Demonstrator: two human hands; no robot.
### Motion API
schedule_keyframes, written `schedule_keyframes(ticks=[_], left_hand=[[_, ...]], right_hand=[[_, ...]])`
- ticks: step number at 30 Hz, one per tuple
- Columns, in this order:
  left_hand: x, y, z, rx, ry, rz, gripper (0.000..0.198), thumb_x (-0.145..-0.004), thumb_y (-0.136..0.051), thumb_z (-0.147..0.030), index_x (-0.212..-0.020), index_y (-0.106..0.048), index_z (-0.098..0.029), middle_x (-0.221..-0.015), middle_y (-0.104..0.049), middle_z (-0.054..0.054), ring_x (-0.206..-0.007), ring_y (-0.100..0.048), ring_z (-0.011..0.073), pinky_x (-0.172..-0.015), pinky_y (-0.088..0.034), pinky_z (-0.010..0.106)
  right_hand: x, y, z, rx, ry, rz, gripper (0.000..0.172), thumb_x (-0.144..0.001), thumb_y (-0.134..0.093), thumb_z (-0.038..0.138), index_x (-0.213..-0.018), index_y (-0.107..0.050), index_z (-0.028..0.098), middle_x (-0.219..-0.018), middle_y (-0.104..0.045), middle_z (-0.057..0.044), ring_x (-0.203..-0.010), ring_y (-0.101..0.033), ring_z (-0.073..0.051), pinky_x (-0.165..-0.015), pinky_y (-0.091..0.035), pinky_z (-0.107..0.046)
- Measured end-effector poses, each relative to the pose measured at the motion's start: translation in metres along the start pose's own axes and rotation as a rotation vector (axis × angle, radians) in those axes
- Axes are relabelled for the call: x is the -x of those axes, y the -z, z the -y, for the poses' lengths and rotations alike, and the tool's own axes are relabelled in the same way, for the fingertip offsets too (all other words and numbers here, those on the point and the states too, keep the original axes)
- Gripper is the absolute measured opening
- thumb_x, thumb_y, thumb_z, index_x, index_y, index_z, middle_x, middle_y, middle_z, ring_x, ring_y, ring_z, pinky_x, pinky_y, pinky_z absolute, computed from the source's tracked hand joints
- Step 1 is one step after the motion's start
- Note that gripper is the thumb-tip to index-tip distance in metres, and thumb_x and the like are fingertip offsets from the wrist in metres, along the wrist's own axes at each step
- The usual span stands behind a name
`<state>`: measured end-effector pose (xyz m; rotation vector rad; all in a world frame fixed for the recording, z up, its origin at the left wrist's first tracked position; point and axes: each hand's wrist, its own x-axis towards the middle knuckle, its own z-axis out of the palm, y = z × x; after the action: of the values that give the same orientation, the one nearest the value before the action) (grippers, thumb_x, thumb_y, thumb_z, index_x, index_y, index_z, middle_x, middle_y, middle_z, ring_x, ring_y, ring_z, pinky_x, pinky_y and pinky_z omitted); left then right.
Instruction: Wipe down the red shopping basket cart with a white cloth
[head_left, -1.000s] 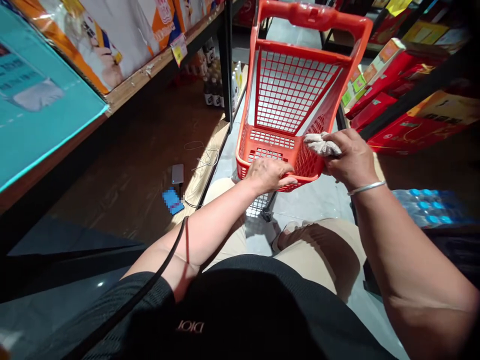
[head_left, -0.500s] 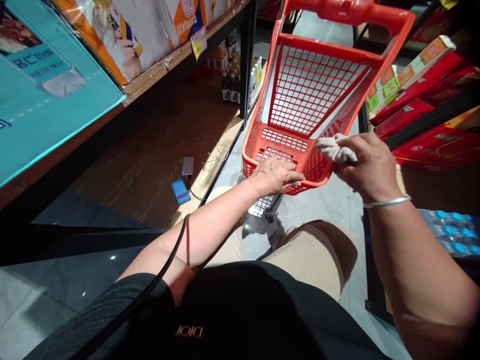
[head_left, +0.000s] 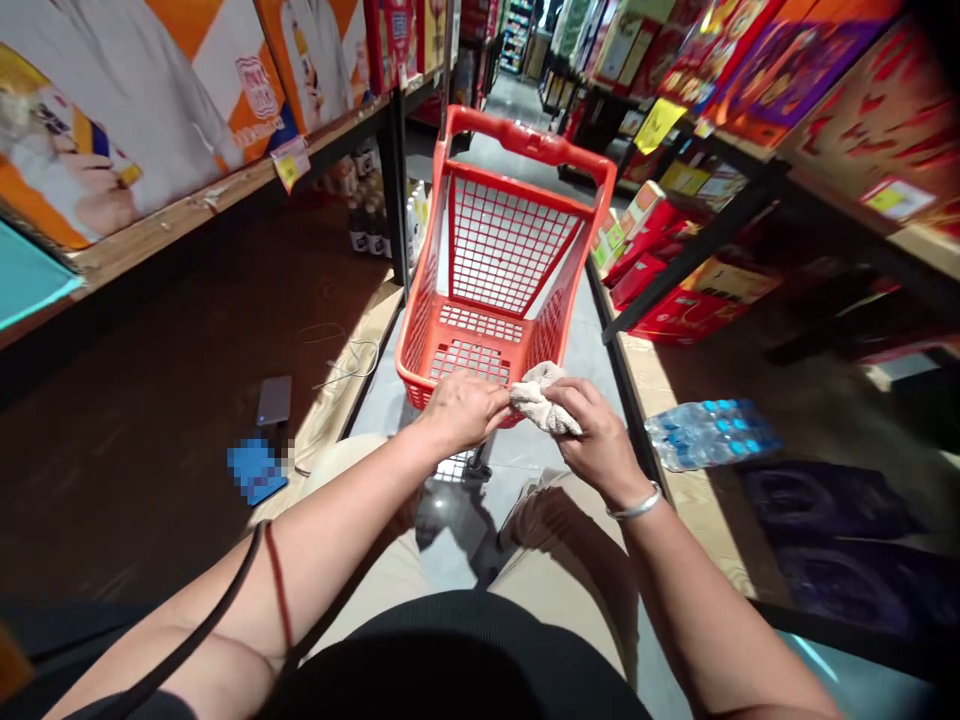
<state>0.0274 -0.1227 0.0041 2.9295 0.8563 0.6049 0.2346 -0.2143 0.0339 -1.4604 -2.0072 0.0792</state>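
A red plastic shopping cart [head_left: 421, 330] with mesh walls stands in front of me, its basket tilted and nothing lying in it. Over the cart's near rim, my left hand [head_left: 459, 408] is closed, fingers curled around the edge. A crumpled off-white cloth [head_left: 541, 398] is bunched in my right hand [head_left: 600, 435], which is closed on it. The cloth sits at the right end of the near rim, beside my left fingertips. My hands hide part of that rim and whatever contact the cloth makes with it.
Shelves with large boxes [head_left: 180, 90] line the left side. A phone-like device [head_left: 274, 401], a blue object [head_left: 257, 472] and a thin cable [head_left: 352, 365] lie on the lower left shelf. Bottled water [head_left: 712, 435] and red gift boxes [head_left: 697, 310] occupy the right shelf.
My right hand has brought the cloth down and inward, close to my left hand at the rim. The left hand stays on the cart. The view has tilted up, showing more aisle.
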Motion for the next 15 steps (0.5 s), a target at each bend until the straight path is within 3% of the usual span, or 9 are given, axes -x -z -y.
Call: schedule_keyframes(ticks=[4,10,13,15], left_hand=[[0.003,0.003,-0.007,0.031,0.048,0.009,0.033,-0.095,-0.062,-0.053,-0.096,-0.072,-0.022,-0.088,-0.077,0.003,-0.082,-0.069,0.0216,-0.076,-0.040,0.035],[0.005,0.007,-0.022,0.031,0.127,0.037,0.030,-0.098,-0.058,-0.046,-0.089,-0.070,-0.021,-0.085,-0.077,0.004,-0.080,-0.070,0.0223,-0.077,-0.042,0.037],[0.005,0.010,-0.031,0.034,0.197,0.064,0.031,-0.096,-0.060,-0.048,-0.090,-0.070,-0.019,-0.087,-0.077,0.006,-0.081,-0.071,0.0251,-0.079,-0.045,0.041],[0.006,0.012,-0.037,0.037,0.246,0.068,0.034,-0.096,-0.060,-0.049,-0.091,-0.071,-0.018,-0.089,-0.077,0.008,-0.083,-0.071,0.0272,-0.081,-0.046,0.043]], right_hand=[[-0.035,-0.002,-0.031,0.072,-0.036,-0.048,0.047,-0.074,-0.056,0.003,-0.114,-0.068,0.024,-0.115,-0.066,-0.008,-0.112,-0.064,-0.024,-0.097,-0.053,-0.038],[-0.119,-0.005,-0.096,0.115,-0.199,-0.224,0.041,-0.074,-0.058,0.010,-0.112,-0.071,0.019,-0.113,-0.065,-0.010,-0.104,-0.064,-0.024,-0.096,-0.052,-0.037],[-0.135,-0.008,-0.097,0.068,-0.271,-0.276,0.034,-0.075,-0.058,0.013,-0.106,-0.071,0.018,-0.112,-0.066,-0.011,-0.104,-0.064,-0.023,-0.094,-0.052,-0.036],[-0.124,-0.011,-0.084,0.042,-0.273,-0.260,0.032,-0.074,-0.057,0.012,-0.102,-0.070,0.018,-0.110,-0.067,-0.011,-0.104,-0.064,-0.023,-0.092,-0.052,-0.035]])
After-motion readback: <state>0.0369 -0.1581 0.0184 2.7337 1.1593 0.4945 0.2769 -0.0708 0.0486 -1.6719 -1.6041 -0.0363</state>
